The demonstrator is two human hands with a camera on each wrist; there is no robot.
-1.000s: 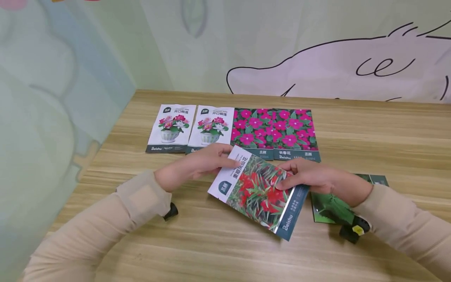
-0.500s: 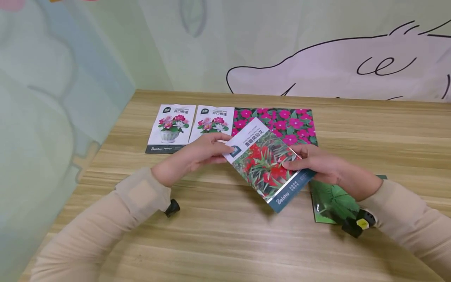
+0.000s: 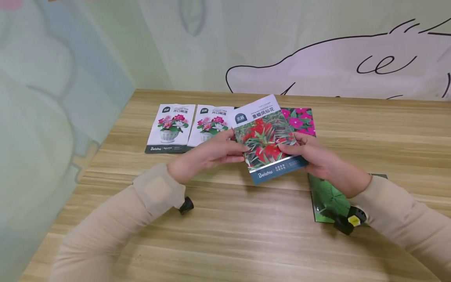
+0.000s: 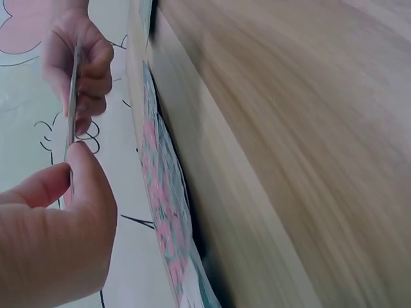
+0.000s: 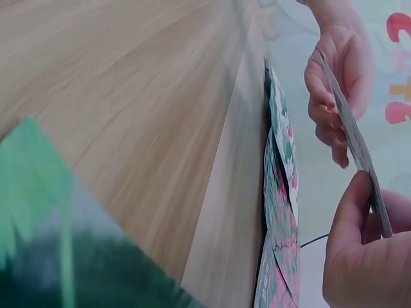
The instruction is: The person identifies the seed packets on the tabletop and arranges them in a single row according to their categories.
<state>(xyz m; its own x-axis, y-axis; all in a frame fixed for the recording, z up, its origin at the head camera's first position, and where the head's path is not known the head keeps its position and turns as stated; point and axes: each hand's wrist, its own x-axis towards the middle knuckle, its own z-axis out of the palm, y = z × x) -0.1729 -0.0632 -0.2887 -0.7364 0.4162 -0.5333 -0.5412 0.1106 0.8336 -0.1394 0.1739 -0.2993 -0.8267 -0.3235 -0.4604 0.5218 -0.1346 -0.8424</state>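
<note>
A seed packet with red flowers point(image 3: 266, 135) is held up off the table by both hands, its printed front facing the head camera and its top tilted slightly right. My left hand point(image 3: 215, 152) pinches its left edge, thumb on the front. At the opposite edge, my right hand point(image 3: 320, 156) grips it between thumb and fingers. Both wrist views show the packet point(image 5: 353, 138) edge-on as a thin sheet. Behind it lie packets with magenta flowers point(image 3: 305, 122), partly hidden.
Two white packets with potted flowers point(image 3: 170, 124) lie left of the magenta ones, in a row near the table's back. A green leaf packet point(image 3: 329, 197) lies under my right forearm. A printed wall point(image 3: 267, 47) rises behind the wooden table point(image 3: 246, 231).
Both hands have raised the red-flower packet toward the row at the back and turned it more upright. It now covers much of the magenta packets. The packets on the table have stayed put.
</note>
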